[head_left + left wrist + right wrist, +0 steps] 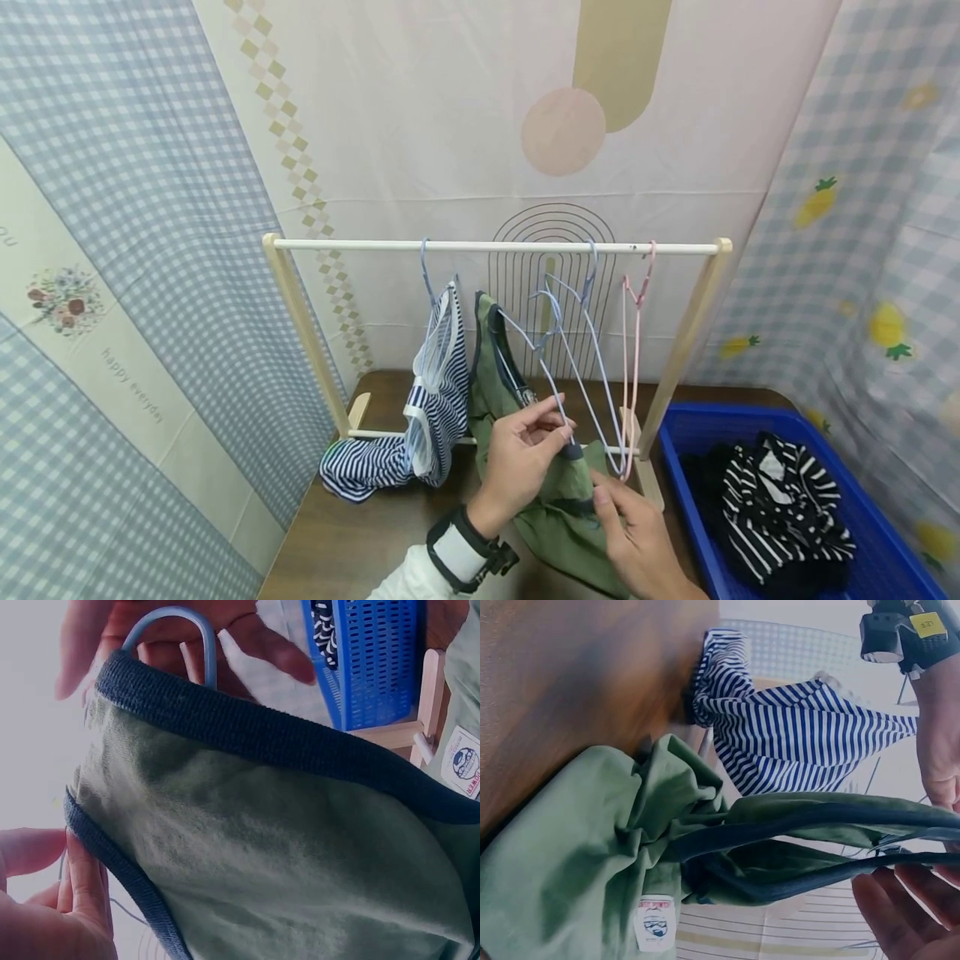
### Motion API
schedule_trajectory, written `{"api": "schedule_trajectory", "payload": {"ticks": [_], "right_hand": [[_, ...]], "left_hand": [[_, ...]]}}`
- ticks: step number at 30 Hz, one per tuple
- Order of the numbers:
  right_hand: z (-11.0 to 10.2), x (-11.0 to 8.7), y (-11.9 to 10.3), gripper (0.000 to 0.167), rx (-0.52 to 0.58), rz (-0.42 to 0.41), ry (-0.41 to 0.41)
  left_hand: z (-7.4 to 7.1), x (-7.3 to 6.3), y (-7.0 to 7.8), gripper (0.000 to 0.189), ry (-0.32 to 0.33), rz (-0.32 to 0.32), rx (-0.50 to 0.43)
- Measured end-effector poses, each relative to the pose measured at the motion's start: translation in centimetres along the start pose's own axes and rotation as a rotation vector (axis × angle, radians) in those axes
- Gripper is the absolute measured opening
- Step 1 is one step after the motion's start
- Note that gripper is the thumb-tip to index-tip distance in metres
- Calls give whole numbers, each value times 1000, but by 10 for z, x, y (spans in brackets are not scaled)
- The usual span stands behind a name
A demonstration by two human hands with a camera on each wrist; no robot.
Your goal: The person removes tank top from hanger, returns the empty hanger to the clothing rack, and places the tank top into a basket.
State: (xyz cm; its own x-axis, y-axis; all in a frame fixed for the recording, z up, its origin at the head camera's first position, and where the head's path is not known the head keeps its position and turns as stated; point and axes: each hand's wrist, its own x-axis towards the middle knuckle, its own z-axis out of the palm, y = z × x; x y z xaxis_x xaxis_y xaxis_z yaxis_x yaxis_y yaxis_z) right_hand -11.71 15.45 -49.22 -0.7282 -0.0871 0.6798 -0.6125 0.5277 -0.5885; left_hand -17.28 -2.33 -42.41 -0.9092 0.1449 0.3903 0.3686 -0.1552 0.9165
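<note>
A green sleeveless top (pixel 551 542) with navy trim hangs partly on a light blue hanger (pixel 510 321) in front of the rack. My left hand (pixel 521 458) pinches that hanger's sloping arm close to the shoulder strap. Lower right, my right hand (pixel 633 529) grips the strap between thumb and fingers. In the left wrist view, the rounded hanger end (pixel 206 645) shows beyond the navy trim, beside the right hand's fingers (pixel 274 645). A white printed label (pixel 656 922) shows on the top in the right wrist view.
A white-rod clothes rack (pixel 337 245) with wooden legs stands on the brown table (pixel 300 550). It carries a striped garment (pixel 442 408) on a blue hanger, plus a bare blue hanger (pixel 600 358) and a pink hanger (pixel 637 333). Black-and-white clothing (pixel 780 508) lies in the blue basket (pixel 847 467).
</note>
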Motion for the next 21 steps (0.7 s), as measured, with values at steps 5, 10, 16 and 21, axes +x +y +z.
{"api": "schedule_trajectory", "payload": {"ticks": [5, 10, 16, 21], "right_hand": [[6, 7, -7, 42, 0, -49, 44], [10, 10, -10, 34, -55, -52, 97], [11, 10, -6, 33, -74, -73, 148], [13, 9, -3, 35, -70, -116, 164]], "left_hand": [[-1, 0, -2, 43, -20, 4, 24], [-2, -1, -5, 42, -16, 4, 36], [-2, -1, -7, 42, -16, 1, 40], [-2, -2, -6, 43, -14, -5, 36]]}}
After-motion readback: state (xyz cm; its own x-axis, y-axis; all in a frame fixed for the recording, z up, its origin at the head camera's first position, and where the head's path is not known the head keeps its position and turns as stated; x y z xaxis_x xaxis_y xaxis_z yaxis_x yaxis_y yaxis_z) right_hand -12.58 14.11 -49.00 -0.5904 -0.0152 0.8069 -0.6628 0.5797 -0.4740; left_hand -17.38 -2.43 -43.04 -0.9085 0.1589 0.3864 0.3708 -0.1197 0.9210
